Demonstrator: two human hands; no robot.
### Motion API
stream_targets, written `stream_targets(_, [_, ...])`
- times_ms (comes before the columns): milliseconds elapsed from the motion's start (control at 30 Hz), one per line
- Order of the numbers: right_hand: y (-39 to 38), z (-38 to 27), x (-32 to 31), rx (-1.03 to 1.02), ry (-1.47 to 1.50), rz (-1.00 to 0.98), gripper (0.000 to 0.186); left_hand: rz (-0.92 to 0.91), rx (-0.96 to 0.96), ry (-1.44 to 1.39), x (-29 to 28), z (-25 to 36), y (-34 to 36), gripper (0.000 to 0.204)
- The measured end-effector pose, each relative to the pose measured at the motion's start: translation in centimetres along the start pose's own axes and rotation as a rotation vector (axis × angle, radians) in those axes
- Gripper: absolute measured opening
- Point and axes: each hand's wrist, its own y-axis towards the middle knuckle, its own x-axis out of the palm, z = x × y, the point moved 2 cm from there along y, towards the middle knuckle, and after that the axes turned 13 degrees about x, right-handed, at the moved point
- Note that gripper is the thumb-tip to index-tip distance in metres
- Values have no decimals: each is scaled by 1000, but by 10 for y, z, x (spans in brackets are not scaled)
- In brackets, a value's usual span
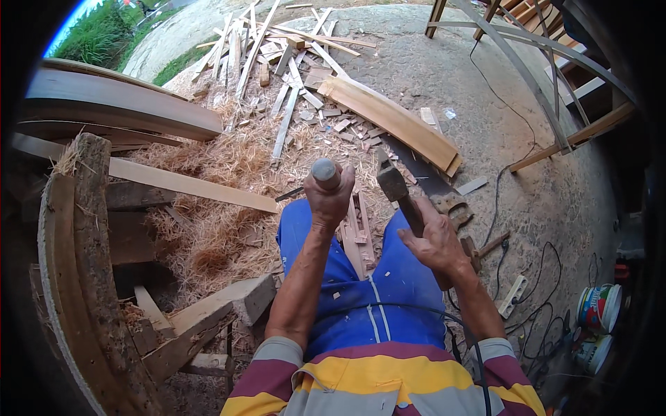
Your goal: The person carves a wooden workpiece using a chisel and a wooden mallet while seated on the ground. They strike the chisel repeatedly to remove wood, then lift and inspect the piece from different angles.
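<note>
My left hand [330, 201] is closed around an upright chisel [324, 170] by its thick round handle; the grey butt end faces up and the blade is hidden below the fist. My right hand [437, 239] grips a hammer [394, 186] partway along its wooden handle. The dark metal head is raised to the right of the chisel, apart from it. Under my hands, a pinkish piece of wood [352, 251] with long grooves lies between my blue-trousered legs. A cable runs across my lap.
A handsaw [420, 166] lies beyond my right knee, near a wooden-handled tool [479, 251]. Curved planks [388, 118], offcuts and shavings [208, 166] cover the ground ahead. A rough timber frame [90, 263] stands at left. Cords, a power strip [513, 297] and paint buckets [600, 307] are at right.
</note>
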Motion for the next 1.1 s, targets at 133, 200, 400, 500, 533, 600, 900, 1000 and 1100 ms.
stream_targets(133, [1, -2, 3, -19, 5, 1, 53, -26, 22, 31, -2, -10, -4, 18])
stream_targets(200, [1, -2, 4, -24, 12, -8, 52, -6, 11, -4, -2, -10, -1, 18])
stream_targets(400, [3, -2, 7, 18, -9, -66, 49, -27, -31, -9, 6, -8, 4, 18])
stream_targets(500, [1, -5, 7, 1, 4, -71, 48, -35, -27, 27, 11, -2, -4, 21])
stream_targets(533, [2, -7, 5, -27, -1, -57, 47, -29, 2, 36, 14, -1, -4, 20])
stream_targets(600, [5, -20, -1, -87, -13, -55, 46, -20, 21, 50, 11, -12, -7, 20])
stream_targets(900, [-19, -130, -76, -556, 106, 312, 40, -60, 60, 128, 12, -6, -17, 16])
stream_targets(1000, [-12, -136, -68, -730, 26, 489, 37, -72, -80, 108, 7, -9, -11, 15])
stream_targets(1100, [18, -78, -20, -303, -802, -59, 37, -146, 228, 188, 15, 1, -16, 15])
